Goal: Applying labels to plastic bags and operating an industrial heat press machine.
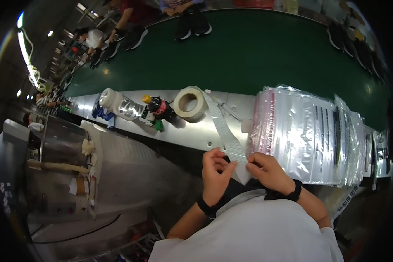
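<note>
Lying near right hand [268, 171]: plastic bags [303, 135]

Wide green work surface [249, 52] was seen across upper half, bordered by bare metal ledge [196, 136]. Worn grey metal equipment [126, 168] was noted at left. Dim upper-left background was lit by bright strip light [25, 47] and scattered smaller lamps [50, 33].

strip [219, 123]: pale, repeating pattern | belt [249, 52]: green | wristbands [296, 191]: black | shirt [266, 229]: white
</note>
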Action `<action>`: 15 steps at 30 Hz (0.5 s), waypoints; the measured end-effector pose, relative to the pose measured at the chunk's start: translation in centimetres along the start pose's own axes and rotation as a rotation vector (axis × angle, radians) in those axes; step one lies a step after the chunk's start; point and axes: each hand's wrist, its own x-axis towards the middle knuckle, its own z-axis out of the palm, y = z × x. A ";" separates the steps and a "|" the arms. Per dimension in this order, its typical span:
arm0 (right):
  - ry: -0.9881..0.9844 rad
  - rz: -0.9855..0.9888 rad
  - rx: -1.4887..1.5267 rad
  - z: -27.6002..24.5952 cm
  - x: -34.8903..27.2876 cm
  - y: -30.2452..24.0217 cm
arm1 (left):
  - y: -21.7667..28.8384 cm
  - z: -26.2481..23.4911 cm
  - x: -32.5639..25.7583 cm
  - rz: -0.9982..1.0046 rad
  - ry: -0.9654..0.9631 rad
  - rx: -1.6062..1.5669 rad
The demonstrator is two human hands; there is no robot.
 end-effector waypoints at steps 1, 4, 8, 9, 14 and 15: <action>0.046 -0.093 -0.167 0.1 0.2 0.0 | 0.2 -0.5 -0.1 0.280 0.086 0.331; 0.046 -0.291 -0.250 1.0 0.7 -0.5 | 0.6 -1.0 -0.9 0.542 -0.125 0.563; 0.275 -0.255 -0.364 1.0 0.6 1.2 | -1.0 0.9 -0.1 -0.021 -0.352 0.009; 0.299 -0.220 -0.402 0.9 0.4 1.4 | -1.3 1.1 -0.2 -0.041 -0.346 -0.026; 0.235 -0.282 -0.145 1.4 1.3 0.3 | -2.1 0.2 1.0 -0.132 -0.320 -0.039; 0.243 -0.285 -0.151 1.3 1.3 0.6 | -1.9 0.5 1.0 -0.126 -0.327 -0.043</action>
